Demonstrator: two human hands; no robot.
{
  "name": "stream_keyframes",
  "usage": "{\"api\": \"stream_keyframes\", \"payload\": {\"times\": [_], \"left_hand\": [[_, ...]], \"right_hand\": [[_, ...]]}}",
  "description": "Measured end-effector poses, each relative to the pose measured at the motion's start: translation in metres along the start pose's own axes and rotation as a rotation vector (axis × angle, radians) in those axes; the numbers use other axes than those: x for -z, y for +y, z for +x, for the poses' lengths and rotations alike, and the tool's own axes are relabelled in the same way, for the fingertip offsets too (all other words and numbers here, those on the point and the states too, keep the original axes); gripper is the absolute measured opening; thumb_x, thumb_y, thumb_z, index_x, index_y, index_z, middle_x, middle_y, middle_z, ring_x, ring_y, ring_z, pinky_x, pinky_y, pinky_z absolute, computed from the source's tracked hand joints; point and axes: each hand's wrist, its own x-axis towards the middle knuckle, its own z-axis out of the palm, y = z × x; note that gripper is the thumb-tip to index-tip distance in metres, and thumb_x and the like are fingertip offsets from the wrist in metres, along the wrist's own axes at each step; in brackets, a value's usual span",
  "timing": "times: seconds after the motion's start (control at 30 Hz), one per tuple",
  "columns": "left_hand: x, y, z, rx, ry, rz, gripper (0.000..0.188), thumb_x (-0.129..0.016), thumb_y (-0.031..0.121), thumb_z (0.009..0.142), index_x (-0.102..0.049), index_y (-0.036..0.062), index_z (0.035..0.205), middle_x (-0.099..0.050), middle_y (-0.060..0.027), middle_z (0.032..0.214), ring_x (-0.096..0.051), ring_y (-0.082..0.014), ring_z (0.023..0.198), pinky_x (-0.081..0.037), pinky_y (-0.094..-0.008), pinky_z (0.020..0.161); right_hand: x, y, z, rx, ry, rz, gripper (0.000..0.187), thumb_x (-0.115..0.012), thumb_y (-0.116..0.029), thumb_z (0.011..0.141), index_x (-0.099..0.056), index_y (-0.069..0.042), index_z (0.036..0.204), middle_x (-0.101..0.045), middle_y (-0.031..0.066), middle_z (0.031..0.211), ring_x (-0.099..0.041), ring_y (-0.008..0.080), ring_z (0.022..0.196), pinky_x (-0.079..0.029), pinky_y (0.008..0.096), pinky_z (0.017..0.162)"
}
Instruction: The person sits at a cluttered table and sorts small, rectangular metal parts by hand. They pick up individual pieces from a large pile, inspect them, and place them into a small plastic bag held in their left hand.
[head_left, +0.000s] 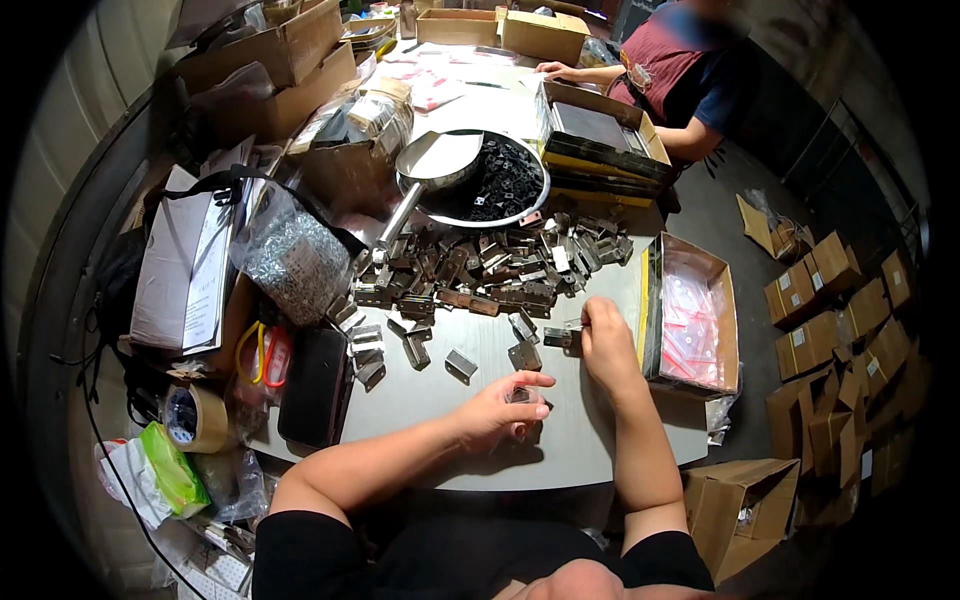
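Observation:
A heap of small folded metal brackets (470, 265), perhaps hinges, spreads across the middle of the pale table (440, 440). Several more lie loose nearer to me, among them one bracket (461, 366) between the heap and my left hand. My left hand (497, 408) is over the front of the table, its fingers curled round a small shiny thing that I cannot make out. At the right, my right hand (607, 345) points down with its fingertips pinched on the end of a metal bracket (560, 337); the fingers partly hide it.
Behind the heap stands a metal bowl (537, 205) of black parts with a scoop (433, 170). An open box of plastic bags (690, 315) borders my right hand. At left lie a dark case (316, 388), tape (197, 418) and scissors (258, 355). A co-worker (680, 70) sits far right.

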Motion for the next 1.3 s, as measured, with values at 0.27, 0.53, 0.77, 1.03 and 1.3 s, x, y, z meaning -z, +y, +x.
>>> {"api": "stream_keyframes", "payload": {"times": [0.27, 0.53, 0.77, 1.03, 1.3], "left_hand": [[0.000, 0.002, -0.002, 0.011, -0.009, 0.007, 0.058, -0.074, 0.013, 0.083, -0.044, 0.0051, 0.133, -0.053, 0.0020, 0.091, -0.054, -0.0086, 0.074, -0.045, -0.0231, 0.061], [0.000, 0.002, -0.001, 0.028, 0.004, 0.028, 0.057, -0.073, 0.014, 0.084, -0.045, 0.0047, 0.132, -0.053, 0.0024, 0.091, -0.053, -0.0081, 0.074, -0.045, -0.0231, 0.061], [-0.004, 0.003, -0.001, -0.002, 0.017, 0.029, 0.057, -0.074, 0.016, 0.083, -0.044, 0.0047, 0.130, -0.055, 0.0015, 0.082, -0.052, -0.0077, 0.066, -0.041, -0.0229, 0.057], [-0.004, 0.002, -0.001, -0.006, 0.032, 0.010, 0.058, -0.074, 0.014, 0.083, -0.043, 0.0029, 0.130, -0.055, 0.0008, 0.082, -0.052, -0.0083, 0.065, -0.041, -0.0231, 0.056], [-0.006, 0.003, -0.001, -0.013, 0.018, 0.030, 0.055, -0.073, 0.014, 0.084, -0.044, 0.0038, 0.129, -0.055, 0.0011, 0.083, -0.052, -0.0079, 0.067, -0.041, -0.0234, 0.058]], "right_hand": [[-0.001, -0.005, -0.008, 0.053, -0.207, 0.087, 0.017, -0.057, 0.003, 0.073, -0.051, 0.001, 0.090, -0.052, 0.0193, 0.097, -0.056, 0.0370, 0.084, -0.048, 0.0414, 0.077], [0.008, -0.018, -0.006, 0.005, -0.357, 0.108, 0.032, -0.077, -0.012, 0.072, -0.062, -0.005, 0.100, -0.054, 0.0155, 0.098, -0.058, 0.0335, 0.088, -0.049, 0.0398, 0.080], [0.011, -0.007, -0.005, 0.051, -0.477, 0.146, 0.028, -0.076, -0.007, 0.072, -0.063, -0.007, 0.097, -0.054, 0.0146, 0.107, -0.060, 0.0323, 0.092, -0.050, 0.0390, 0.083], [0.019, -0.015, 0.001, -0.066, -0.493, 0.177, 0.041, -0.077, -0.011, 0.071, -0.057, -0.008, 0.107, -0.050, 0.0168, 0.125, -0.057, 0.0350, 0.107, -0.048, 0.0397, 0.091], [0.003, -0.010, 0.002, -0.003, -0.458, 0.136, 0.035, -0.076, -0.016, 0.074, -0.062, -0.007, 0.105, -0.053, 0.0136, 0.109, -0.062, 0.0307, 0.091, -0.051, 0.0378, 0.081]]}}
